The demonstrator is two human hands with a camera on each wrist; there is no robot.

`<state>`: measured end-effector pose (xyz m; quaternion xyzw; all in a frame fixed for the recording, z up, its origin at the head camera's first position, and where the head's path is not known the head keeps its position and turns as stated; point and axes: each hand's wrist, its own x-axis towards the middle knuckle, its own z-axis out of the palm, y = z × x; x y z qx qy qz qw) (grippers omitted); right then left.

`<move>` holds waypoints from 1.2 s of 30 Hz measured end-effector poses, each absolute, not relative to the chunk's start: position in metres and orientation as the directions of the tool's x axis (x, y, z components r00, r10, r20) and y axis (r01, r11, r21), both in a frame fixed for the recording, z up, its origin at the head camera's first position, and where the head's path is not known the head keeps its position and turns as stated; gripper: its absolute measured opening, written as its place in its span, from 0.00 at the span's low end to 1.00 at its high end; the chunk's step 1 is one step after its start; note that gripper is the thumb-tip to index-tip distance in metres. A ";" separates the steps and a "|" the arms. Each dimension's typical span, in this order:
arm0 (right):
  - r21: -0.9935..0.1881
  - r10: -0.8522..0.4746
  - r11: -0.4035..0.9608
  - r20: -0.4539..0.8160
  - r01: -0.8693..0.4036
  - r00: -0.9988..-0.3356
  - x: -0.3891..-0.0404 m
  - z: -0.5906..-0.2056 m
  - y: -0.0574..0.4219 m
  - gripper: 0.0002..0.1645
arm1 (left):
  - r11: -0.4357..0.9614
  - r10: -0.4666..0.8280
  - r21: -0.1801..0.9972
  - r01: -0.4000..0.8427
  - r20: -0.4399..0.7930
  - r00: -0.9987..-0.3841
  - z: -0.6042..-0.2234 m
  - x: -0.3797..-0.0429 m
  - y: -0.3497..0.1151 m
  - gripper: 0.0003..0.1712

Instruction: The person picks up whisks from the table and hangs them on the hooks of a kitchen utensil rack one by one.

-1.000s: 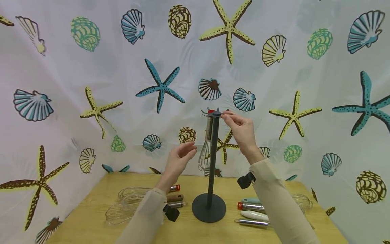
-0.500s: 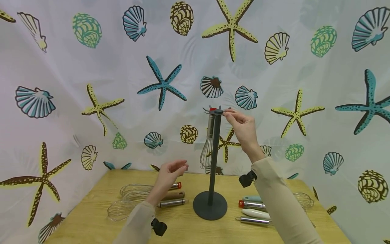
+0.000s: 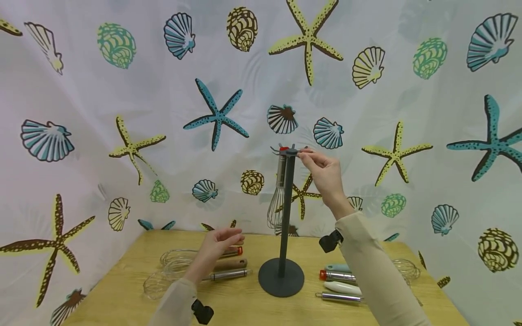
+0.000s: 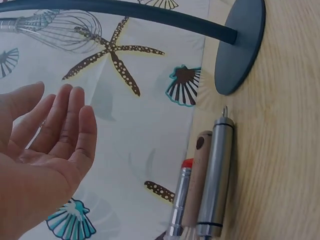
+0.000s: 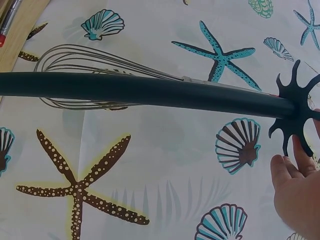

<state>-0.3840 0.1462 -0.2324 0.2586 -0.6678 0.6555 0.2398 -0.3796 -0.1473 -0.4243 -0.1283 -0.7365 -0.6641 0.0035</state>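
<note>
A dark grey utensil stand (image 3: 287, 208) rises from a round base in the middle of the table, with a ring of curved hooks (image 3: 290, 152) on top. From a hook on its far left side hangs a wire whisk (image 3: 281, 173) with a red-tipped metal handle. My right hand (image 3: 325, 175) pinches one of the hooks at the right; the right wrist view shows its fingers at the hook tips. My left hand (image 3: 215, 250), palm turned up in the left wrist view, holds nothing. It hovers over several whisks lying at the left, including one with a wooden handle (image 3: 232, 264).
More whisks lie to the right of the base, one with a white handle (image 3: 341, 288) and one with a steel handle (image 3: 339, 297), partly behind my right sleeve. A shell-and-starfish cloth (image 3: 253, 108) stands behind and beside the wooden table (image 3: 244, 310).
My left hand has moved down and left, away from the hanging whisk, towards the whisks at the left. The right hand has stayed at the hooks.
</note>
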 end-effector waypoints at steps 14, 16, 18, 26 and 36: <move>-0.753 -0.029 0.003 0.658 -0.658 -0.753 -0.384 -0.231 0.147 0.18 | 0.162 0.285 0.978 0.129 0.079 -0.955 -0.448 -0.385 -0.178 0.27; -0.753 -0.028 0.002 0.658 -0.659 -0.752 -0.384 -0.232 0.147 0.18 | 0.169 0.302 0.977 0.127 0.072 -0.951 -0.451 -0.386 -0.183 0.27; -0.753 -0.028 0.005 0.658 -0.658 -0.753 -0.385 -0.232 0.147 0.18 | 0.185 0.311 0.974 0.129 0.066 -0.948 -0.455 -0.388 -0.187 0.28; -0.752 -0.029 0.003 0.659 -0.659 -0.752 -0.385 -0.230 0.147 0.18 | 0.229 0.285 0.971 0.068 0.000 -0.959 -0.461 -0.392 -0.192 0.25; -0.760 -0.031 0.006 0.650 -0.650 -0.759 -0.385 -0.231 0.146 0.19 | 0.207 0.306 0.978 0.033 -0.033 -0.951 -0.474 -0.397 -0.198 0.26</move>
